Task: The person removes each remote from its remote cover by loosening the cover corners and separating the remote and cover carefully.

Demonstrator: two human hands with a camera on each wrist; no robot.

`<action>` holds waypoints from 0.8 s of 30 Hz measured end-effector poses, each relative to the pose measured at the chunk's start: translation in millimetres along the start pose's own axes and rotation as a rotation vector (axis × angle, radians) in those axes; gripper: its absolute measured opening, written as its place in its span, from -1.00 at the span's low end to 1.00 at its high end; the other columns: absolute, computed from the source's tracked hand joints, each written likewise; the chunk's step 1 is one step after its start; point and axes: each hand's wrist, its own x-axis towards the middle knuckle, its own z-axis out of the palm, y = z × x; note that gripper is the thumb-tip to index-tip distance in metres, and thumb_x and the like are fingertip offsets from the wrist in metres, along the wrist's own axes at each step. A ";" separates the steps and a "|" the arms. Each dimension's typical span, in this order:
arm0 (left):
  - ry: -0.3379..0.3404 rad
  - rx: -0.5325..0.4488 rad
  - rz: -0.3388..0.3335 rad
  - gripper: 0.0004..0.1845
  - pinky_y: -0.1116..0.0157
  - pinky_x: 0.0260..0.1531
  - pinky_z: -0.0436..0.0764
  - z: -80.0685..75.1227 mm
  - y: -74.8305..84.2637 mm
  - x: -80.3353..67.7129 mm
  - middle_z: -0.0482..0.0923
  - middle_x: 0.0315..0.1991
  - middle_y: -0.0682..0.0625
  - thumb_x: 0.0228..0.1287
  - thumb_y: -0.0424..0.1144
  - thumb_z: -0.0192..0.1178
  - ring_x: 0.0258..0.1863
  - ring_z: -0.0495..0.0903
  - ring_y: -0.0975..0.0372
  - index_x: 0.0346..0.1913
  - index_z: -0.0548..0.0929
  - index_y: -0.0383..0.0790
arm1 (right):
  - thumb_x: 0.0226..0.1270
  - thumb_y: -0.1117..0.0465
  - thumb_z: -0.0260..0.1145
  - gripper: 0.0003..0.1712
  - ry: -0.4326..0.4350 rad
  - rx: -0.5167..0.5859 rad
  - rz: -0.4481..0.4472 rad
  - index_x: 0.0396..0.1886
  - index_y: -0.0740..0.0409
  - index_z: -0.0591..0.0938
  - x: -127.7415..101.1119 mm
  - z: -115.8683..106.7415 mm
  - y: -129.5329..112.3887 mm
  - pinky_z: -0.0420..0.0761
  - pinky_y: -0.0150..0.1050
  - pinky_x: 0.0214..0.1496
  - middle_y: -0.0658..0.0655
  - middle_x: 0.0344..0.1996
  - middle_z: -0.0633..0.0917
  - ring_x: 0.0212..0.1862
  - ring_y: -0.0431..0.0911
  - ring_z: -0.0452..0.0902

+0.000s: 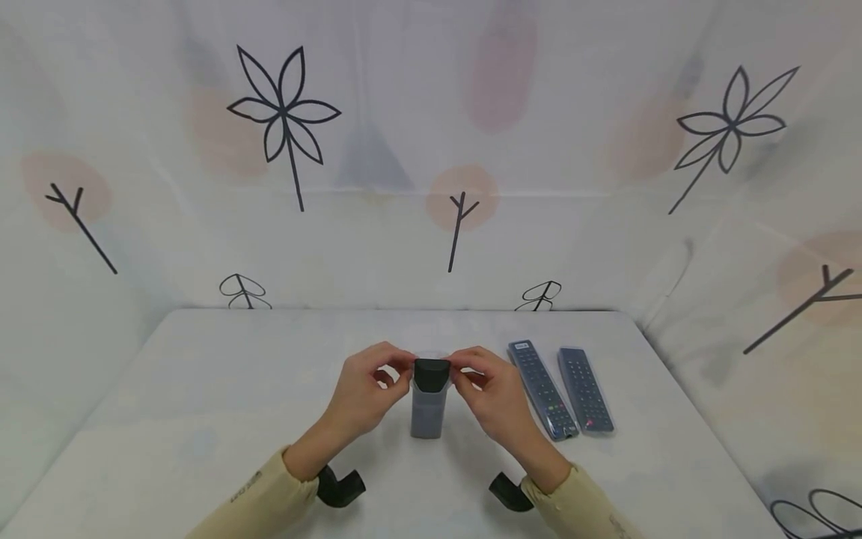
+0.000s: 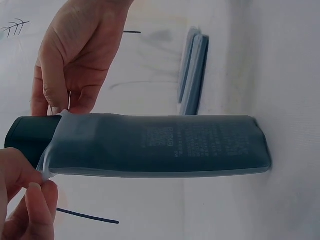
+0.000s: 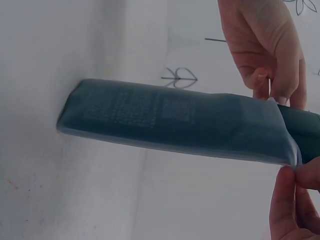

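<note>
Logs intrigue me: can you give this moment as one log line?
left hand: pinches sleeve; right hand: pinches sleeve; dark device: end protruding; two remotes: at right

The tabletop (image 1: 236,389) is whitish with faint bluish blotches, straight along its far edge and rounded at its far corners. Toward the right edge lie two dark remotes in clear covers, keypads up: a longer remote (image 1: 542,389) and, just beside it on the right-edge side, a shorter remote (image 1: 586,389). Both slant roughly along that edge. Midway between the left and right edges, a sleeved remote (image 1: 427,415) stands on end, its lower end at the surface.
</note>
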 end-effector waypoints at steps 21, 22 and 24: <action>-0.020 0.039 -0.020 -0.69 0.35 -0.49 0.63 9.7 -7.8 -14.3 0.63 -0.30 0.18 0.12 -0.57 0.32 -0.31 0.60 0.29 -0.16 0.72 -0.11 | 0.14 0.64 0.36 -0.61 -0.027 -0.057 0.068 -0.19 0.11 0.78 -11.4 6.4 15.0 0.67 -0.21 -0.05 -0.06 -0.28 0.66 -0.18 -0.08 0.62; -0.025 0.040 -0.019 -0.69 0.34 -0.48 0.63 9.9 -7.9 -14.7 0.63 -0.30 0.17 0.12 -0.57 0.32 -0.31 0.60 0.29 -0.16 0.72 -0.11 | 0.14 0.64 0.36 -0.61 -0.028 -0.055 0.065 -0.19 0.11 0.77 -11.7 6.7 16.1 0.67 -0.21 -0.05 -0.07 -0.28 0.66 -0.18 -0.07 0.62; -0.035 0.048 -0.020 -0.70 0.34 -0.46 0.63 11.0 -10.3 -16.1 0.63 -0.30 0.16 0.13 -0.57 0.32 -0.31 0.60 0.28 -0.16 0.72 -0.12 | 0.14 0.64 0.36 -0.61 -0.039 -0.059 0.062 -0.19 0.10 0.77 -12.5 7.3 19.2 0.66 -0.23 -0.05 -0.08 -0.28 0.65 -0.17 -0.05 0.63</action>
